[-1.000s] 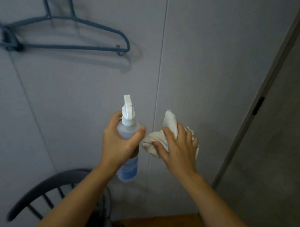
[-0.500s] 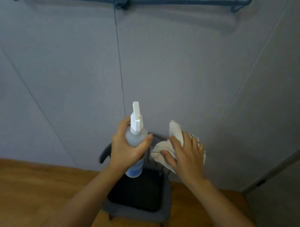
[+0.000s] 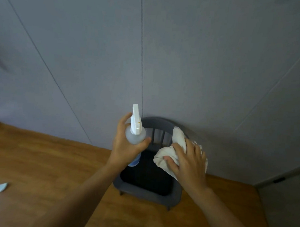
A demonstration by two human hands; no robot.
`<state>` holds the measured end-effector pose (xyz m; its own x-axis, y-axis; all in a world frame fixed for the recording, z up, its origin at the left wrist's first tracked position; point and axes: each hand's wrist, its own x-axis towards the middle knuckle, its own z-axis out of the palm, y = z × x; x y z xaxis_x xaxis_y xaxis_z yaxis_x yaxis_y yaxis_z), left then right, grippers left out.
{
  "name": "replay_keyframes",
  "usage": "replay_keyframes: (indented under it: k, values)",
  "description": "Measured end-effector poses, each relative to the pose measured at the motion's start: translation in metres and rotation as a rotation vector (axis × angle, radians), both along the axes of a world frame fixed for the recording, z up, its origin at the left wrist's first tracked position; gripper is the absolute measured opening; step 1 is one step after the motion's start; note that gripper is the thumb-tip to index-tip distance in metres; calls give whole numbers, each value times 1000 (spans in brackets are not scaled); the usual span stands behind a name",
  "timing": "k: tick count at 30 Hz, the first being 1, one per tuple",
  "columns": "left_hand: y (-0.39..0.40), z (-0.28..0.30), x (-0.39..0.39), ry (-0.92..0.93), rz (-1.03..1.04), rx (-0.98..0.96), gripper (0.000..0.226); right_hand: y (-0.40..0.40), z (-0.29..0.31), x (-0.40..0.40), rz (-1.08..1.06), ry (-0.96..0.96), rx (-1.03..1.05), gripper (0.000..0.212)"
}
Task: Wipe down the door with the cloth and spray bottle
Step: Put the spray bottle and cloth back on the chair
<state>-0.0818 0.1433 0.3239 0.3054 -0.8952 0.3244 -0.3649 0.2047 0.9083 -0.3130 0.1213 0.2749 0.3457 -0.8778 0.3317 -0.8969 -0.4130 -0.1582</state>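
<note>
Below grey wall [image 3: 200,64], wooden floor [image 3: 47,168], dark chair [image 3: 147,191].

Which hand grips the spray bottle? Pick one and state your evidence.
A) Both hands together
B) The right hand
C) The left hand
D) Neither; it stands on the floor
C: the left hand is wrapped around the spray bottle below its white trigger head, while the right hand holds the cloth.

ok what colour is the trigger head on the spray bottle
White, with a tiny orange speck, atop the spray bottle held by the left hand; the head view shows it.
</note>
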Motion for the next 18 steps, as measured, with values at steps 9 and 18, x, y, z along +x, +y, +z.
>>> replay_keyframes:
  k: [9, 18]
  values:
    - [-32, -72, -3, -76, 184, 245, 68, -37, -60, -5, 53, 8, 32, 49]
    - [-89, -141, 5, -1, 231, 467, 64, -85, -104, 15, 39, -15, 94, 44]
